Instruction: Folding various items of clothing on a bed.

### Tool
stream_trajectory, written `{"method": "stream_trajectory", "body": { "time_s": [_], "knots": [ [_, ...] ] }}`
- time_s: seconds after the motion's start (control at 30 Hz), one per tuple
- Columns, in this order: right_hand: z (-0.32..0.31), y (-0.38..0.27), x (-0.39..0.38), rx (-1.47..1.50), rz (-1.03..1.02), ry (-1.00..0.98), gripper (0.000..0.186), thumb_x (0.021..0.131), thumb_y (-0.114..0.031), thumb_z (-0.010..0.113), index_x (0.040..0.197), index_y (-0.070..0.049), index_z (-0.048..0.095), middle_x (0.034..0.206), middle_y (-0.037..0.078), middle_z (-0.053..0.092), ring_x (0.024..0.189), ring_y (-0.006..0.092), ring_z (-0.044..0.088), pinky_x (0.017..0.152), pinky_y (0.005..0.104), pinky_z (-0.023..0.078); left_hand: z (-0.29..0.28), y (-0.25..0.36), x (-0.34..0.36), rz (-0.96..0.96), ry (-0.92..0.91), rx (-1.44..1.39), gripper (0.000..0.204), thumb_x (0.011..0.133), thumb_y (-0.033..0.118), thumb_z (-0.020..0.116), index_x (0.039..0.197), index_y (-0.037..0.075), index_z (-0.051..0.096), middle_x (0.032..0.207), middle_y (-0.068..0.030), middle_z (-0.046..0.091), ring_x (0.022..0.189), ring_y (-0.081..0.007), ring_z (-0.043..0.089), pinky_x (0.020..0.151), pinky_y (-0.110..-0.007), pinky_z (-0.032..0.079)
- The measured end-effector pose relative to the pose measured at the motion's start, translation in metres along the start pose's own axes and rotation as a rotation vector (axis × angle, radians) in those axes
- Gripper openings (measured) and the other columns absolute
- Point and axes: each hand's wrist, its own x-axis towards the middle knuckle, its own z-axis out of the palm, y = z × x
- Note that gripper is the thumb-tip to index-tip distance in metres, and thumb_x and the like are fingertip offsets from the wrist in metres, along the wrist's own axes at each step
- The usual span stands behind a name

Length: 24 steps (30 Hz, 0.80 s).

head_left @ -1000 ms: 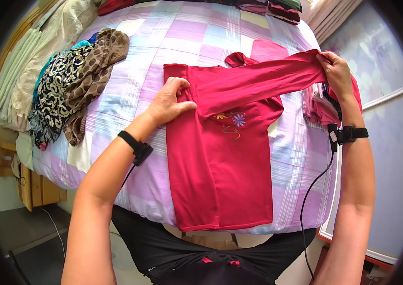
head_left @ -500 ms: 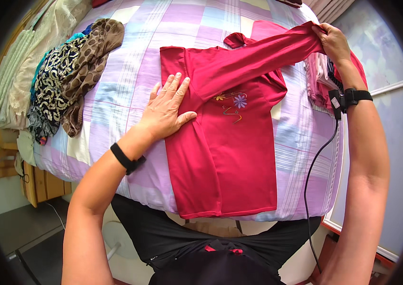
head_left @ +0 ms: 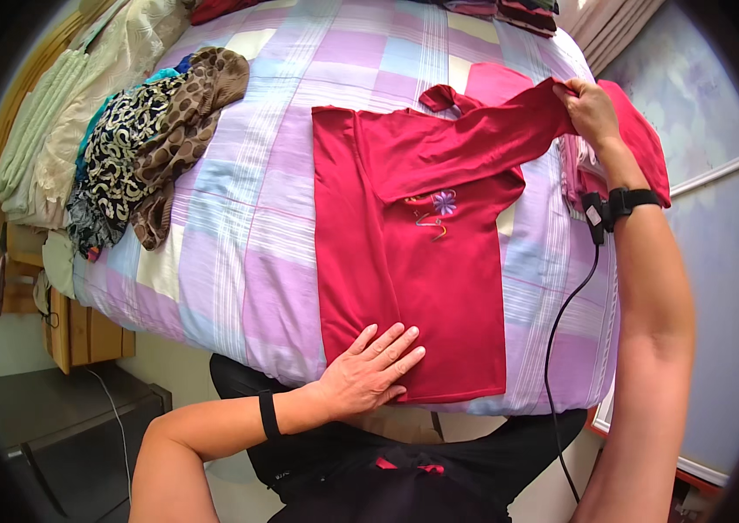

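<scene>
A red long-sleeved top point(head_left: 448, 314) with an embroidered flower point(head_left: 442, 203) lies on the checked bedspread point(head_left: 274, 200), its left part folded inward lengthwise and a sleeve laid diagonally across the upper chest. My left hand point(head_left: 369, 370) rests flat on the lower folded part near the hem, fingers spread. At the upper right my right hand point(head_left: 586, 112) grips the end of that sleeve, raised over a pile of pink and red clothes point(head_left: 640, 157).
A heap of patterned clothes point(head_left: 152, 139) lies at the left, beside pale folded linens point(head_left: 38, 148). More folded clothes point(head_left: 526, 17) sit at the far end. A wooden bedside cabinet point(head_left: 91, 331), dark furniture point(head_left: 60, 436) and a pale sliding-door wardrobe point(head_left: 718, 331) flank the bed.
My left hand has moved down from the upper folded edge to the lower part of the top. My right hand, still gripping the sleeve, has shifted slightly leftward.
</scene>
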Motion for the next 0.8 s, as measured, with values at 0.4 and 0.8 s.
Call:
{"method": "stream_trajectory", "body": {
  "time_s": [0.4,0.8],
  "knots": [
    [-0.025,-0.051,-0.006,0.368,0.000,0.107,0.024,0.094,-0.023,0.071,0.098,0.001,0.076,0.073,0.008,0.072,0.064,0.0114,0.062,0.061,0.0313,0.048,-0.102,-0.176,0.121,-0.345,0.738,-0.589,0.021,0.095,0.014,0.061,0.108,-0.002,0.066,0.098,-0.0177,0.071,0.086,-0.0265,0.071,0.078,-0.039,0.056],
    [-0.032,-0.086,-0.027,0.813,0.153,0.065,0.024,0.098,-0.020,0.070,0.107,0.002,0.075,0.087,0.001,0.074,0.076,0.0055,0.064,0.068,0.0214,0.050,-0.156,-0.316,0.171,-0.698,0.595,-1.178,0.018,0.100,0.017,0.061,0.114,0.005,0.061,0.085,-0.0046,0.066,0.059,-0.0108,0.060,0.051,-0.023,0.048]
  ]
}}
